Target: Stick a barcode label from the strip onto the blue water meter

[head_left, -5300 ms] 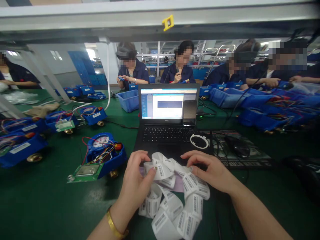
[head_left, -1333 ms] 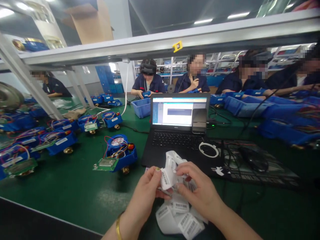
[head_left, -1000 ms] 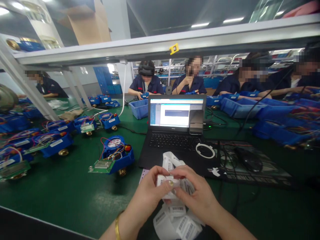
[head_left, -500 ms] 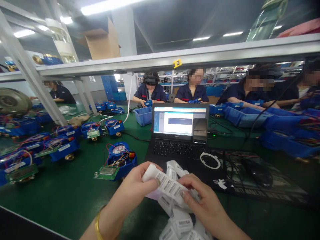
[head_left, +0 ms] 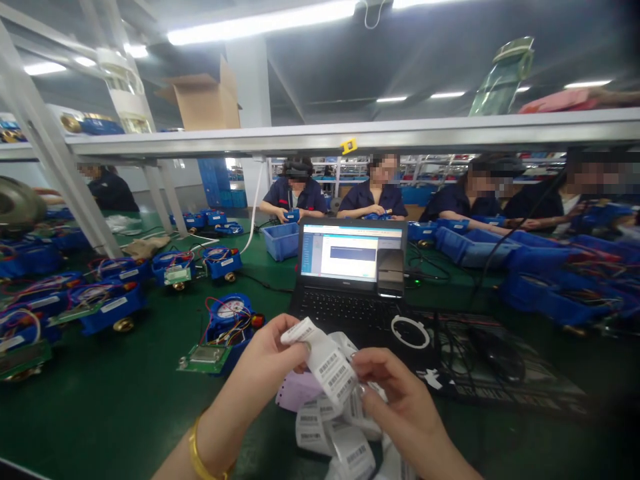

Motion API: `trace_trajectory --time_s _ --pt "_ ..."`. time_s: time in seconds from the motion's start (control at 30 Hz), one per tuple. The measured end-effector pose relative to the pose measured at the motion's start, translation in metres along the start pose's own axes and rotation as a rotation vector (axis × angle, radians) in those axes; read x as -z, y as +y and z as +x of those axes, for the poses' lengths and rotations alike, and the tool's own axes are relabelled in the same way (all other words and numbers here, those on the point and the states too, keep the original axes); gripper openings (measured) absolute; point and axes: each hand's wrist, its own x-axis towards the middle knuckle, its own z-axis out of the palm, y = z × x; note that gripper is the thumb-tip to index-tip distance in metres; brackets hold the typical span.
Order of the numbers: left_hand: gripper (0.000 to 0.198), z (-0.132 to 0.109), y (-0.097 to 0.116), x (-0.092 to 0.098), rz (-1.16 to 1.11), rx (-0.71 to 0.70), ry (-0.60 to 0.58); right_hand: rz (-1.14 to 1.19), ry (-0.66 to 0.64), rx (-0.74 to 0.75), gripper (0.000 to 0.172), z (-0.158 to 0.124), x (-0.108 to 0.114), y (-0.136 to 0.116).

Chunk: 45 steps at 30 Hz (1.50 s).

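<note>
A long white strip of barcode labels runs between my two hands. My left hand pinches its upper end, thumb on top, a gold bangle on the wrist. My right hand has thumb and fingers closed at the strip's right edge. More of the strip hangs in loose folds below, down to the bottom of the view. Partly under the strip lies a pinkish paper. Left of my hands sits a blue meter with loose wires and a green circuit board.
Behind my hands stands an open laptop with a phone leaning on its screen. A white ring lies on the laptop. Several wired blue meters fill the left. A mouse and cables lie right. Co-workers sit opposite, beyond blue bins.
The strip between my hands is turned more steeply, and its top end now folds over at my left fingers. My right hand's fingers have shifted along the edge. The camera view has tilted slightly.
</note>
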Motion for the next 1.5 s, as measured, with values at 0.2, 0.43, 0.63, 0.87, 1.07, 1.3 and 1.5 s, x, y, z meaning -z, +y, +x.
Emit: trace_trajectory --time_s 0.2,0.43,0.63,0.87,1.07,1.3,1.5 --pt "0.036 0.002 -0.011 -0.008 -0.032 0.012 -0.01 -0.059 -0.019 0.127 0.014 0.003 -0.001 0.002" --pt "0.053 0.0 -0.019 -0.014 -0.081 0.061 -0.085 -0.04 0.058 -0.014 0.018 -0.004 -0.006 0.001" --pt "0.061 0.004 -0.03 -0.018 -0.088 0.076 -0.075 -0.154 0.077 0.045 0.014 -0.006 -0.005 -0.002" --pt "0.061 0.011 -0.048 -0.018 -0.113 0.092 -0.06 -0.277 -0.021 0.22 0.007 -0.006 0.002 0.002" --pt "0.057 0.014 -0.058 -0.017 -0.108 0.082 -0.024 -0.329 -0.087 0.354 0.012 -0.002 0.004 0.002" --pt "0.054 0.012 -0.078 -0.012 -0.107 0.137 0.095 -0.31 -0.05 0.25 0.014 0.002 0.014 0.006" --pt "0.058 0.005 -0.08 -0.013 -0.166 0.156 0.107 -0.381 -0.191 0.076 0.021 -0.001 0.004 0.016"
